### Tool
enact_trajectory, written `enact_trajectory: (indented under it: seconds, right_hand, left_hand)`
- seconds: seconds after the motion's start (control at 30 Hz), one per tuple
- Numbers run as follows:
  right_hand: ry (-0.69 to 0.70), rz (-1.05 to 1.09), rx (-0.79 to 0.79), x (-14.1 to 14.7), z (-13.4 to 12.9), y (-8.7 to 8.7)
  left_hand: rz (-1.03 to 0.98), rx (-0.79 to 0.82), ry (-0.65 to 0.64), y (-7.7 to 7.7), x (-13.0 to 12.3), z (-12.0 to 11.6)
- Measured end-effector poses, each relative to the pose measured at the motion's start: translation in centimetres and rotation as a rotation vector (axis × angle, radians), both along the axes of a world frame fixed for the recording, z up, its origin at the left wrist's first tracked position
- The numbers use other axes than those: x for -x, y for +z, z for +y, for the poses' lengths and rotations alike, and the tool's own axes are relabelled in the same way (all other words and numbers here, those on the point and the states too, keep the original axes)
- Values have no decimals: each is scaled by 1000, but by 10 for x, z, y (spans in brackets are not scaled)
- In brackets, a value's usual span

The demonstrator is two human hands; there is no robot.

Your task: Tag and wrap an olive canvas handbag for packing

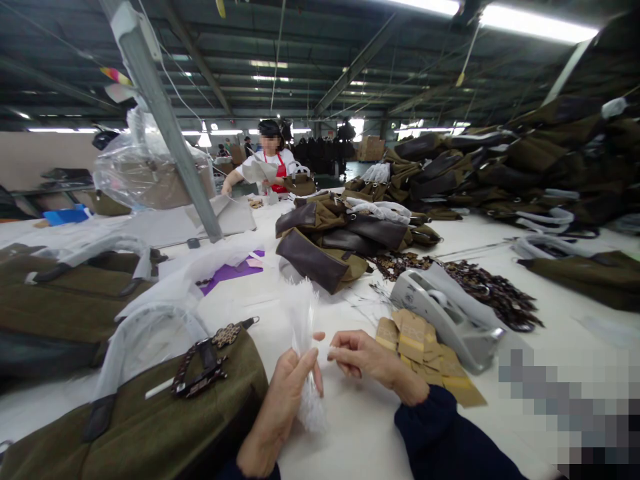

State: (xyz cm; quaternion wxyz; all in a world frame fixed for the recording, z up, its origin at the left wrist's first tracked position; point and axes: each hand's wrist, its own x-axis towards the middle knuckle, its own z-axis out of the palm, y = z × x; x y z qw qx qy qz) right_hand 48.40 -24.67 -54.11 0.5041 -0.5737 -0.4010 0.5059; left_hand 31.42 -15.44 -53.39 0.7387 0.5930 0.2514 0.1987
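Note:
A bundle of thin white plastic strands [303, 320] stands upright in my left hand [287, 387], whose fingers and thumb close around its middle. Just to its right, my right hand [365, 360] is pinched, thumb against fingertips; a small pale bit may be between them, too small to name. Left of my hands lies an olive bag [200, 413] with wrapped handles [150, 327] and a dark beaded strap with a patterned charm [200, 370]. Beside my right wrist are several tan card tags [425, 350], partly overlapping.
A grey metal tape dispenser-like device [440, 320] stands behind the tags. Dark beaded straps [485, 290] lie heaped beyond it. Olive bags [330, 247] are piled mid-table, with a larger heap [525, 160] at right. A slanted metal post [165, 120] rises at left. Across the table, a person in a red apron [276, 172] handles a sheet.

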Motion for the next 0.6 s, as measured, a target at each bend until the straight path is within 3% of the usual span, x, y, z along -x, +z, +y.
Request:
enact_trajectory:
  seconds: [0.1,0.23,0.5,0.6]
  right_hand:
    - [-26,8,-18,2,1,0]
    - [81,36,-30,7,2,-2]
    - [101,-152,111,5,-2,-5]
    - [15,-262,74,12,-11,1]
  left_hand:
    - [36,19,-122,2,2,-3]
    - [111,70,-304,-3,1,-10]
    - [203,75,-64,-10,-5,-13]
    - [240,-35,-80,-7,-4,-9]
